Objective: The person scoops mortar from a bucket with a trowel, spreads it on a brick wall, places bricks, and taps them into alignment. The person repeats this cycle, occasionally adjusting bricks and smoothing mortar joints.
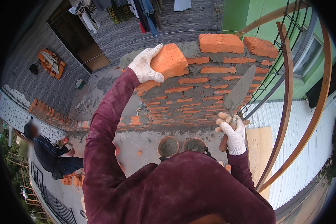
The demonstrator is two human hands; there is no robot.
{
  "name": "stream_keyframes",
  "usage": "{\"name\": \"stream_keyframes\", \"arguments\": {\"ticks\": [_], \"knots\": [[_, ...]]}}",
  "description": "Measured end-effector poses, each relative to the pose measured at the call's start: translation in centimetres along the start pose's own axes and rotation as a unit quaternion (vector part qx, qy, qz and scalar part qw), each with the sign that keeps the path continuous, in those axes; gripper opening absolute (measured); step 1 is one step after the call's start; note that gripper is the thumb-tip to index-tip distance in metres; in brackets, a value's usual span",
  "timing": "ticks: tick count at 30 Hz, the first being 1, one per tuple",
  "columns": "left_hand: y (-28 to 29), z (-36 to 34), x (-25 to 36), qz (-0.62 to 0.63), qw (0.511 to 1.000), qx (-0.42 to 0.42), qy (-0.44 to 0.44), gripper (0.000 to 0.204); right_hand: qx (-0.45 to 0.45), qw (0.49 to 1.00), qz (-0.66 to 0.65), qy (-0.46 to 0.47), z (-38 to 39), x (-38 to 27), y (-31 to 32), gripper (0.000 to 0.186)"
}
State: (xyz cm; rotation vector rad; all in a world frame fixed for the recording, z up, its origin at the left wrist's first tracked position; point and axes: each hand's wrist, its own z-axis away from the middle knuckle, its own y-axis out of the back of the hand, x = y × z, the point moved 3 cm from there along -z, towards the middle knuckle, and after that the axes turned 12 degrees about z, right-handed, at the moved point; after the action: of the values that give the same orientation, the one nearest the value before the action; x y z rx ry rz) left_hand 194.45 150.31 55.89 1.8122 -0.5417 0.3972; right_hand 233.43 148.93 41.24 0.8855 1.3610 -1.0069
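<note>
White knitted gloves cover both of my hands. My left hand (146,65) grips the left end of an orange brick (170,61), which sits on top of the partly built brick wall (198,87). Grey mortar shows in the joints below and beside it. In front of the wall's right part, my right hand (232,133) is closed round the wooden handle of a pointed trowel (241,89). Its blade points up and carries a grey smear of mortar. Two more bricks, a middle one (221,43) and a right one (261,47), lie on the top course.
Two round tubs of mortar, one left (168,146) and one right (195,145), stand on the floor by the wall's foot. A string line (198,30) runs above the wall. Rebar (278,63) and wooden poles (287,86) rise at right. A co-worker (50,149) bends at the left.
</note>
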Motion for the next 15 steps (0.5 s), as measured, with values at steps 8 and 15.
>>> {"name": "stream_keyframes", "arguments": {"ticks": [8,15], "knots": [[1.8,-9.7,-4.6,0.006,0.994,-0.077,-0.075,0.108,0.104,0.994,0.031,-0.008,1.4,0.8,-2.2,0.039],[0.5,-13.0,-4.7,0.046,0.993,-0.096,-0.052,0.108,0.076,0.995,0.063,-0.011,-1.9,0.1,-0.2,0.038]]}}
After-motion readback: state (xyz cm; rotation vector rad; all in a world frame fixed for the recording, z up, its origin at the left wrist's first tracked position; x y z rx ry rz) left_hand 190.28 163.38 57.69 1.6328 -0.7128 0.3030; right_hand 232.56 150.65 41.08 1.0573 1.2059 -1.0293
